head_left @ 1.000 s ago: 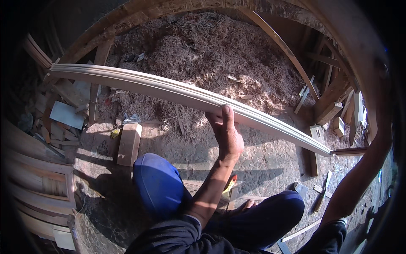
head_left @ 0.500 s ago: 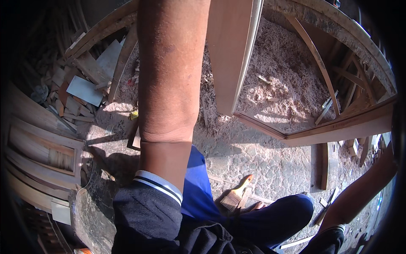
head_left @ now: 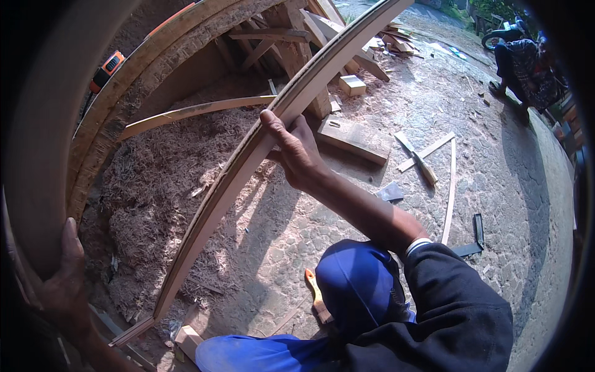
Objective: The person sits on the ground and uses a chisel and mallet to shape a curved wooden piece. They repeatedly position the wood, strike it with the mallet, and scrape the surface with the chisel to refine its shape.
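Board [head_left: 43, 136], close and blurred, rose left of the shavings heap [head_left: 149, 198]. The left hand [head_left: 61, 288] was at its lower end, thumb against the edge; the other fingers were hidden, so whether they were clamped could not be told. An orange-and-black tape measure [head_left: 110, 67] showed at the heap's upper left, any lettering on it too small to read. The long rail [head_left: 214, 214] slanted over the heap's right side. The right hand [head_left: 296, 152] was clamped on it at the heap's upper right, thumb on top. Lower right of the heap lay a brush [head_left: 318, 301]. Well right of it, a chisel [head_left: 426, 172] crossed a wooden strip [head_left: 441, 147]. Farther right of the heap lay a dark metal square [head_left: 479, 229].
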`<state>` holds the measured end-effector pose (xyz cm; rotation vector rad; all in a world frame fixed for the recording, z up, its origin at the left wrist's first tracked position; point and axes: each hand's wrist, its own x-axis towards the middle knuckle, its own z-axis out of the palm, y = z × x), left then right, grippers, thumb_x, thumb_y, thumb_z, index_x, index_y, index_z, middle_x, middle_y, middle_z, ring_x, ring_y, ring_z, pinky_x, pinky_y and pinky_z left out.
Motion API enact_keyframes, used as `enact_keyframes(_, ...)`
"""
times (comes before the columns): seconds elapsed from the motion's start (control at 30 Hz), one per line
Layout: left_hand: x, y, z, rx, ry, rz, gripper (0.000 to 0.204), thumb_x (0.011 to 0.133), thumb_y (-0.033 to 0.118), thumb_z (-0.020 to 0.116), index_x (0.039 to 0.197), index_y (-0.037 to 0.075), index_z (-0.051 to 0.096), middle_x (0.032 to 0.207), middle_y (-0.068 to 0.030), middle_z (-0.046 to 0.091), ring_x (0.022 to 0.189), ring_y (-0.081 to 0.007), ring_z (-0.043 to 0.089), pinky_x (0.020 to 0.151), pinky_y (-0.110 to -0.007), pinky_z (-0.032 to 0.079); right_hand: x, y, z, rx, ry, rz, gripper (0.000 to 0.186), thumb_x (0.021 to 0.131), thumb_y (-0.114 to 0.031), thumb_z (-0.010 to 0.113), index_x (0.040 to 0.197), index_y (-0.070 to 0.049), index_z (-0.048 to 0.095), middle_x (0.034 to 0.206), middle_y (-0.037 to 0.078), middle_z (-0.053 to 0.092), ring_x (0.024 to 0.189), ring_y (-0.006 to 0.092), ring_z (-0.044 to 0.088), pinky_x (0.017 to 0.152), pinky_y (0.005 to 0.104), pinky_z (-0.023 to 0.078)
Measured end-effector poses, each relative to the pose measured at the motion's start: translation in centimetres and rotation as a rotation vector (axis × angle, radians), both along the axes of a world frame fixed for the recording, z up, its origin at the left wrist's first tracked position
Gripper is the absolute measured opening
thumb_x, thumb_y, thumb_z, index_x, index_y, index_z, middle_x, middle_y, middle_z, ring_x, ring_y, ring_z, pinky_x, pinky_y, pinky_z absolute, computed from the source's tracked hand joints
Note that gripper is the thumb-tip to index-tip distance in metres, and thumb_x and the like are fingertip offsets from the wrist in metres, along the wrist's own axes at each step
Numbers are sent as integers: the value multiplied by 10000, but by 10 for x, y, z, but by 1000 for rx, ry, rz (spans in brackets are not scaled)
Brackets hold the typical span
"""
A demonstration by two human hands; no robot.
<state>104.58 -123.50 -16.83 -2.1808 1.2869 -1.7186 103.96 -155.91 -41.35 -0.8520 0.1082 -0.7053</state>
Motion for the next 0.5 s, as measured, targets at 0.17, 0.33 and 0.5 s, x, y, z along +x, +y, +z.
enact_keyframes(0.17, 5, -14, -67, 140, 148, 38, 818, 757, 168, 850, 1486, 78, 490, 1181, -139, 630, 1005, -325, 673, 836, -433, 591, 2, 26, -125, 186, 327, 286, 731, 914, -532, 744, 1349, -35, 430, 1262, 108, 572, 1162, 245, 620, 1010, 507, 529)
enact_keyframes(0.33, 28, -20, -121, 257, 193, -23, 781, 807, 274, 811, 1490, 81, 484, 1055, -129, 611, 900, -312, 650, 734, -433, 539, -3, 48, -220, 242, 413, 404, 522, 948, -520, 701, 1149, -39, 664, 1151, 77, 684, 1145, 204, 633, 1038, 449, 504)
enact_keyframes(0.5, 42, -14, -160, 310, 208, 29, 771, 798, 285, 806, 1476, 93, 494, 1015, -127, 605, 859, -313, 634, 697, -432, 505, -11, 57, -263, 45, 428, 429, 559, 903, -547, 732, 1166, -62, 641, 1175, 67, 655, 1060, 210, 635, 1002, 427, 494)
